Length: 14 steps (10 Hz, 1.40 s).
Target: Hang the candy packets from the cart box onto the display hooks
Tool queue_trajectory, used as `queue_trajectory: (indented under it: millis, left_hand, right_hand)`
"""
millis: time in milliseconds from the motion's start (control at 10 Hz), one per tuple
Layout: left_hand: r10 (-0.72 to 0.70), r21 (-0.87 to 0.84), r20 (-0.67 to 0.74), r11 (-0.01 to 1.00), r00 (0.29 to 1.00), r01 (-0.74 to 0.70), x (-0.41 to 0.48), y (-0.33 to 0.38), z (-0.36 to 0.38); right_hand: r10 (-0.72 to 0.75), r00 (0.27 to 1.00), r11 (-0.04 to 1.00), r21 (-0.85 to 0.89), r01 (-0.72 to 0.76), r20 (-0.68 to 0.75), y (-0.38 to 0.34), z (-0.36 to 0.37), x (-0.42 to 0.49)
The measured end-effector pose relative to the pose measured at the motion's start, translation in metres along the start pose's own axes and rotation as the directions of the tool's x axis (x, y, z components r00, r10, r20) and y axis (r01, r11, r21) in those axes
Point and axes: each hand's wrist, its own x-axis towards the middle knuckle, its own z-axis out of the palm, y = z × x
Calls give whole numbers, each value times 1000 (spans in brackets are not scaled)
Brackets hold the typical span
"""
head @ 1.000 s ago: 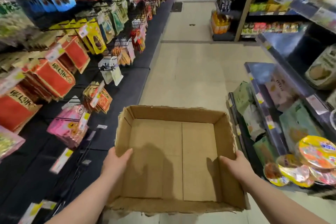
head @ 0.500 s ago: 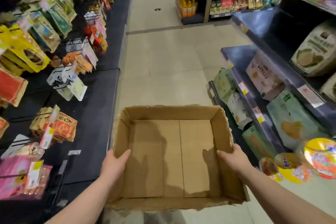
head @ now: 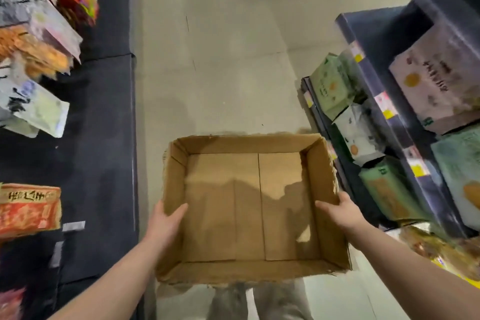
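**Empty box in both hands, mid-aisle**

Risks, from left to right. On the left, hanging packets (head: pixel 39 106) on a dark display wall (head: pixel 104 176), all blurred; easy to brush with the left forearm in a turn, probably enough to knock one loose. Hooks too blurred to make out. Next, the left hand (head: pixel 166 218), gripping the left wall of the cardboard box (head: pixel 246 144), thumb inside and fingers outside. Rim torn and soft-looking there: likely to bend under a hard squeeze, and then to tip the box. Further right, the right hand (head: pixel 340 212), closed on the right wall in the same way, thumb inside. Just beside that wall, the dark shelves (head: pixel 363 41) with green packs (head: pixel 330 88): a swing to the right probably enough to hit the shelf edge or push a pack off.

Containers. Box held roughly level above the pale floor (head: pixel 220 47). Inside, only the bare cardboard bottom and shadows; no candy packet, no loose thing. Task's candy packets therefore not in the box; perhaps among the hanging packets on the left, but impossible to pick out. By this look, hanging probably finished, or a refill needed. On the right shelves, packs in rows, contents not visible.
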Motion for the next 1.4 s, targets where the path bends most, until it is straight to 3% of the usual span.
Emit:
queue_trajectory:
  millis: [400, 600, 800, 1300, 1400]
  left_hand:
    - [-282, 69, 3, 957, 959, 281, 214, -79, 97]
    - [-336, 56, 29, 941, 941, 334, 293, -128, 152]
    - [-335, 153, -12, 930, 942, 333, 356, -174, 194]
    - [-293, 155, -36, 943, 955, 295, 411, -220, 228]
    - [-276, 184, -28, 943, 961, 276, 397, -215, 226]
  right_hand:
    - [138, 972, 989, -72, -126, 193, 21, 111, 240]
    - [170, 952, 978, -159, -132, 255, 54, 166, 340]
    - [209, 944, 968, -194, -162, 256, 88, 216, 413]
    - [164, 957, 975, -188, -120, 239, 126, 258, 458]
    - [119, 979, 971, -227, -80, 164, 126, 254, 436]
